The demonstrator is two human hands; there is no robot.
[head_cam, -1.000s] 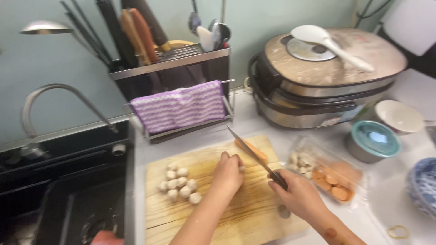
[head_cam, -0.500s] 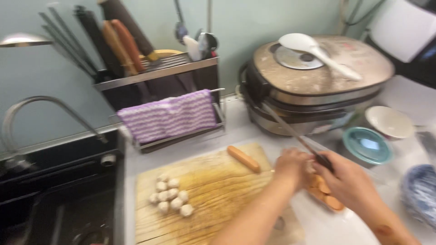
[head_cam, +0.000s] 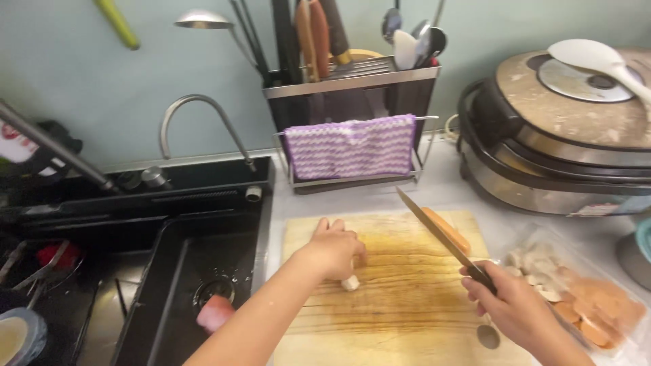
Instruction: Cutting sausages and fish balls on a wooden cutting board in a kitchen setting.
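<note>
Left hand (head_cam: pixel 333 249): curled palm-down on the pale wooden cutting board (head_cam: pixel 400 325), fingers closed over small white round food pieces (head_cam: pixel 350 282); only one or two pieces show at the fingertips, the rest hidden beneath the hand. Right hand (head_cam: pixel 517 310): clenched around the dark handle of a long-bladed kitchen knife (head_cam: pixel 441 236), blade raised off the board and angled up and away, its tip pointing toward the back wall, between the two hands.

Beyond and right of the right hand: large round metal multicooker (head_cam: pixel 563 146) with a white plastic rice paddle (head_cam: pixel 600 59) lying on its lid. Left of the left hand: black recessed sink (head_cam: pixel 190 264) with a curved metal tap (head_cam: pixel 196 125); a pink object (head_cam: pixel 215 313) sits in the basin near the left forearm. Beyond both hands, at the wall: black and steel utensil rack (head_cam: pixel 352 91) holding knives and spoons, a purple-and-white striped cloth (head_cam: pixel 350 148) hung over its front rail. Just right of the right hand: clear plastic tray (head_cam: pixel 576 298) of pale and orange food pieces. On the board, behind the blade: an orange sausage (head_cam: pixel 450 230), partly covered by the knife.
</note>
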